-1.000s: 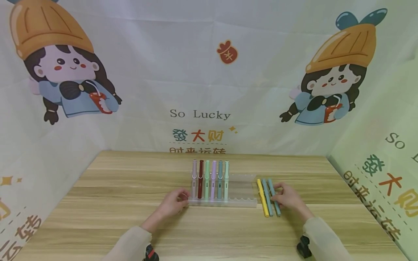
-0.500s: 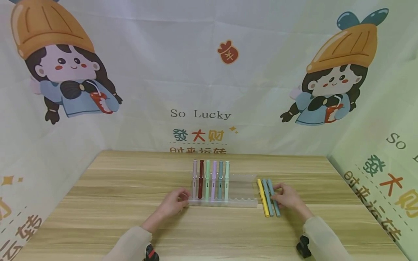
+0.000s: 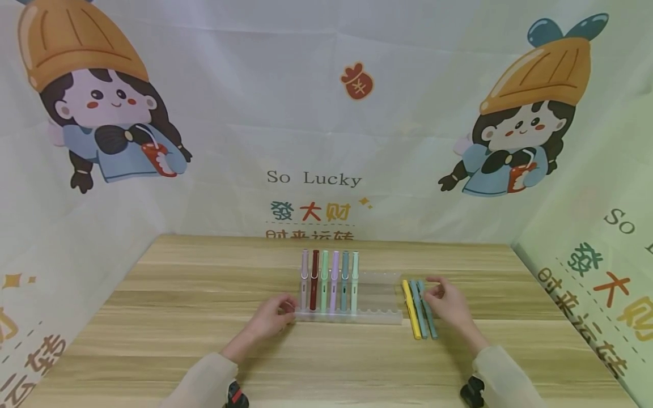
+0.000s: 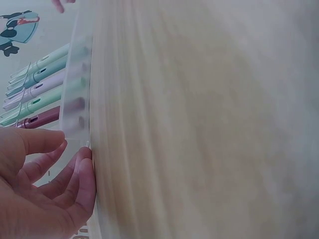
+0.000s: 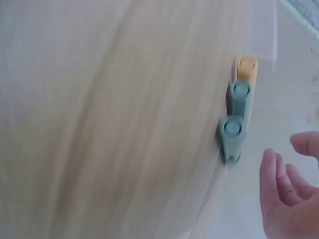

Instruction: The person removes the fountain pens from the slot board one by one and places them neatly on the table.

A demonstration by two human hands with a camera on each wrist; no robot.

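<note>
Since half a second ago the right hand (image 3: 449, 303) has lifted up and away from the outer blue-grey pen (image 3: 431, 324), which it was then touching or nearly so; the left hand (image 3: 272, 314) has stayed at its end of the clear rack (image 3: 377, 318). The right hand is now parted, thumb and forefinger spread with nothing between them, and in the right wrist view its fingertips stand clear of the pens. The left hand's fingers are loosely bent, tips at the rack's end rather than wrapped round it. Just inward of the right hand lie three pens on the table (image 3: 326, 368): the outer one nearest it, then the inner blue-grey pen (image 3: 420, 317), then the yellow pen (image 3: 411, 311) closest to the rack. The row of six pens (image 3: 334, 292) occupies the rack's left-hand side, leaving free notches towards the right hand. The step looks like tidying the loose pens within reach, and so close together they could easily roll into one another. Best, I judge, to nudge with light, flat fingertips, or pinch one barrel at mid-length, keeping its neighbours undisturbed, while the left fingers steady the rack without pushing it sideways.
</note>
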